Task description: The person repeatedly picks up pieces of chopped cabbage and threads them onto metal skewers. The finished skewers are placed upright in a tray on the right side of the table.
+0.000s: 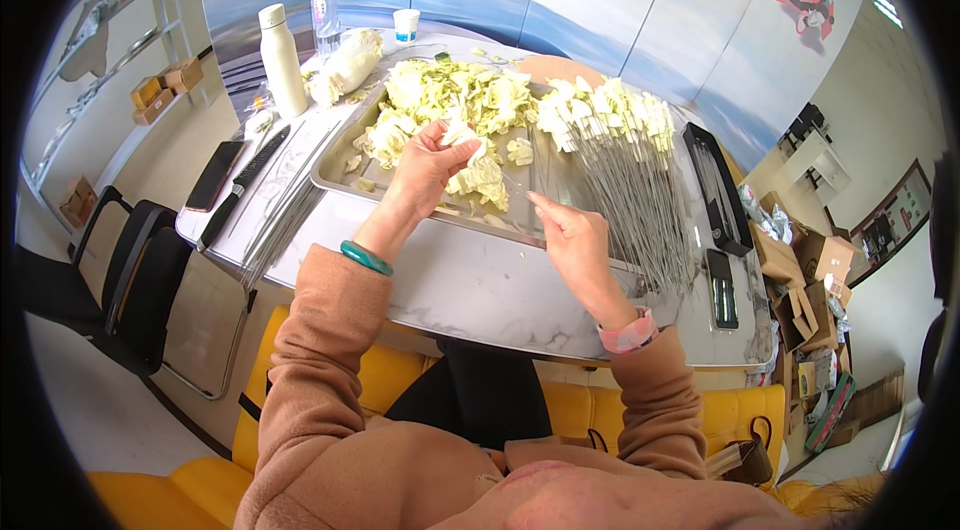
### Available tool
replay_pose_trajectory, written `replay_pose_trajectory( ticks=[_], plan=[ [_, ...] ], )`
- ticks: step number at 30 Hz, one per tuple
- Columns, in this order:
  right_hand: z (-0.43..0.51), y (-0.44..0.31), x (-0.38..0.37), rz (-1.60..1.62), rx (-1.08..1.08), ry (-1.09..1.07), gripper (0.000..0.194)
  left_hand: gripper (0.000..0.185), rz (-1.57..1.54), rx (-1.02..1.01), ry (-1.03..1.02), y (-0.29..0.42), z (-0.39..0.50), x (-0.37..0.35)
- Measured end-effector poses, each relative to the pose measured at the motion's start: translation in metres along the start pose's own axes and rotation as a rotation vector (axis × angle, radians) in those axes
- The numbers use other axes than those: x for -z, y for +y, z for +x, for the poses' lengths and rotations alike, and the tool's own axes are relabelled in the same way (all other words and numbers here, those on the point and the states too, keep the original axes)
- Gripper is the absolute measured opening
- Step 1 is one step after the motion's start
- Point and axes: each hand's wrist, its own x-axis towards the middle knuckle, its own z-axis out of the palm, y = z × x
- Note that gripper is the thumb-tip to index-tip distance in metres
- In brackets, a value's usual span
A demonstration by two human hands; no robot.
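My left hand [433, 159] pinches a pale cabbage leaf piece [459, 132] over the near left part of a metal tray [420, 206]. My right hand [574, 237], at the tray's near edge, has its thumb and forefinger closed around the end of what looks like a thin metal skewer pointing towards the leaf. Torn cabbage leaves [457, 91] are heaped in the back of the tray. On its right side lie many metal skewers [637, 207] with cabbage pieces [615, 110] on their far ends. A bundle of bare skewers [289, 226] rests left of the tray.
At the left are a black-handled knife [244, 185], a dark phone [216, 176], a cream bottle [283, 61], a water bottle [325, 20] and a whole cabbage [351, 65]. A paper cup [406, 25] stands behind. A black box [716, 189] and black device [721, 290] lie right.
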Motion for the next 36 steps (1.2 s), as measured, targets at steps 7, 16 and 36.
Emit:
replay_pose_trajectory(
  ticks=[7,16,36],
  plan=[
    [0.003,-0.004,0.001,-0.042,-0.022,-0.002,0.022,0.020,-0.087,0.070,0.039,-0.005,-0.002,-0.008],
    [0.003,-0.004,-0.001,-0.059,-0.032,-0.002,0.023,0.010,-0.057,0.145,-0.074,-0.007,-0.005,-0.012],
    [0.000,-0.001,-0.002,-0.080,0.019,-0.031,0.024,0.030,-0.137,0.011,0.019,0.004,0.003,0.003]
  ],
)
